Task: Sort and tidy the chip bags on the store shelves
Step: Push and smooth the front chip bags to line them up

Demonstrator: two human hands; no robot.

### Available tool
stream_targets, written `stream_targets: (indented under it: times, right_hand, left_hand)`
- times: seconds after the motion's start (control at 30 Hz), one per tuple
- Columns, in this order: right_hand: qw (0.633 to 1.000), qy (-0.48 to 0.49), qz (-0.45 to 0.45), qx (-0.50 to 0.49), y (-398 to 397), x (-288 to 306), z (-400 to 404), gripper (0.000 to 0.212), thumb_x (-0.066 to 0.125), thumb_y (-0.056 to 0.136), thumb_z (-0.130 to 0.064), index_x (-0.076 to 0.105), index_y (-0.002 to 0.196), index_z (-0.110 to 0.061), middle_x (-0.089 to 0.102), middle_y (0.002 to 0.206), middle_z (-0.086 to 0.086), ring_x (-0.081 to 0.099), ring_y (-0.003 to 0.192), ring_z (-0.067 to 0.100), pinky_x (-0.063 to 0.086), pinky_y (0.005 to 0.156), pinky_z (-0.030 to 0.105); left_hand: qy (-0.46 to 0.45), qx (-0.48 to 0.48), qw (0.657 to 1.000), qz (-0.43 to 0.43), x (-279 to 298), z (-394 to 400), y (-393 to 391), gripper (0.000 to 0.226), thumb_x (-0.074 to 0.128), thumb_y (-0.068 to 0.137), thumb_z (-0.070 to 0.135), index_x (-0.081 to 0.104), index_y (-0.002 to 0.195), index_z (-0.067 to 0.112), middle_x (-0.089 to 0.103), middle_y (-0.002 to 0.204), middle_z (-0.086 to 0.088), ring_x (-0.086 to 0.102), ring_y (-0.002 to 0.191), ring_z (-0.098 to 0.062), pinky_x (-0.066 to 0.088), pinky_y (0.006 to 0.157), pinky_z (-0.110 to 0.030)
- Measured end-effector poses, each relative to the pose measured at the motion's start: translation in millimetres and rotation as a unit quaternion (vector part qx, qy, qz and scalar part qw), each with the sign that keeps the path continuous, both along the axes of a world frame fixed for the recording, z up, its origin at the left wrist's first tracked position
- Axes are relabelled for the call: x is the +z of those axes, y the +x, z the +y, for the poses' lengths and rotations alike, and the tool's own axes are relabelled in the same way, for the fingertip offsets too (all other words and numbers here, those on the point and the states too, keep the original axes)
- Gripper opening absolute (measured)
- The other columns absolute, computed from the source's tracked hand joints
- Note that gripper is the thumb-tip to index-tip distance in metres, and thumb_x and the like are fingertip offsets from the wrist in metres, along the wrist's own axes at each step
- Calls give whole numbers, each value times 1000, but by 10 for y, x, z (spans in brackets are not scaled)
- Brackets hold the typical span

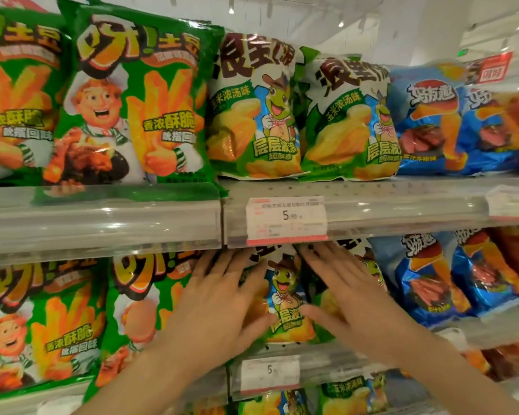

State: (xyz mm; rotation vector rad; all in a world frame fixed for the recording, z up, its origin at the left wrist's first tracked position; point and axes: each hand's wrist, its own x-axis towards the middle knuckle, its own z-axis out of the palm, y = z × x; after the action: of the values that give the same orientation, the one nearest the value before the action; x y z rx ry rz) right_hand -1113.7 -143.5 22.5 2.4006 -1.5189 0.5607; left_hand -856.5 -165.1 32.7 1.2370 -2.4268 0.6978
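Both hands press a turtle chip bag (285, 298) at the shelf's (282, 350) front edge.
Bag upright, front outward; left hand (222, 307) and right hand (351, 298) flat, fingers spread wide, gripping nothing.

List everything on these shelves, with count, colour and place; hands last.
Chef bags: four, green; two on the upper shelf left, two on the middle shelf left.
Turtle bags: at least six, green and white; two upper centre, two middle centre, others bottom.
Blue bags: at least four, upper and middle right.
Price tags: two, white and red, on the shelf rails.
Left hand: flat on a middle turtle bag.
Right hand: flat beside it.
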Motion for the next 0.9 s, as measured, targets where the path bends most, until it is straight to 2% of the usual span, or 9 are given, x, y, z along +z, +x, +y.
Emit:
stream_targets:
  times: [0.13,0.23,0.3,0.4,0.47,0.53,0.67,0.73,0.9]
  right_hand:
    - [993,-7,-106,-40,-463,21,-23,79,34,91,-72,7,157,-37,19,163,-7,16,149,12,23,122,39]
    - [990,4,-138,-28,-825,51,-94,78,40,89,-70,25,155,-32,35,155,-1,33,143,19,37,115,44]
    - [990,14,-140,-5,-1008,64,-124,73,41,89,-67,28,154,-36,38,151,-1,39,140,20,42,111,44]
    - [994,40,-106,10,-1146,-40,-144,67,30,92,-69,12,154,-49,26,158,-2,31,145,20,38,115,39]
    - [997,38,-68,17,-1163,-149,-155,65,19,96,-67,6,155,-46,10,165,-3,19,151,18,31,117,33]
    - [999,14,-29,26,-1164,-255,-173,65,18,100,-60,5,159,-35,-2,168,1,10,152,20,22,118,34]
    - [998,-49,30,-16,-1162,-377,-208,62,22,106,-48,17,159,-17,15,166,14,21,151,33,25,122,48]
    - [997,-61,39,-30,-1162,-407,-204,62,22,106,-46,19,159,-15,20,164,16,24,150,33,21,119,48]
    - [996,-41,51,-52,-1150,-448,-165,63,14,107,-49,17,159,-14,18,165,16,20,151,31,17,118,49]
  left_hand:
    - [-2,-27,997,73,-96,67,-399,66,48,88,65,52,141,26,54,143,-4,59,123,-26,59,86,-43]
    - [8,-29,993,115,-182,87,-770,64,46,90,65,50,142,27,54,142,-1,60,121,-23,61,78,-36]
    - [9,-28,993,117,-220,104,-1001,63,48,89,63,48,141,27,53,140,0,61,117,-22,61,77,-36]
    - [-11,-17,997,81,-289,140,-1282,61,46,90,59,49,141,25,52,143,-4,63,113,-24,55,88,-42]
    - [-11,-7,998,68,-363,158,-1410,62,44,93,55,47,144,21,46,152,-8,64,115,-24,53,93,-43]
    - [-6,8,998,63,-466,171,-1500,65,45,96,53,41,151,19,33,161,-11,62,120,-25,52,98,-44]
    - [-13,36,996,75,-641,192,-1630,68,38,103,50,24,159,15,11,168,-16,62,120,-29,47,105,-51]
    - [-25,47,995,85,-676,196,-1676,67,36,103,48,23,159,14,10,167,-19,64,118,-29,47,105,-52]
    - [-30,48,994,94,-733,236,-1712,66,33,104,46,20,160,12,9,166,-21,64,118,-29,45,108,-53]
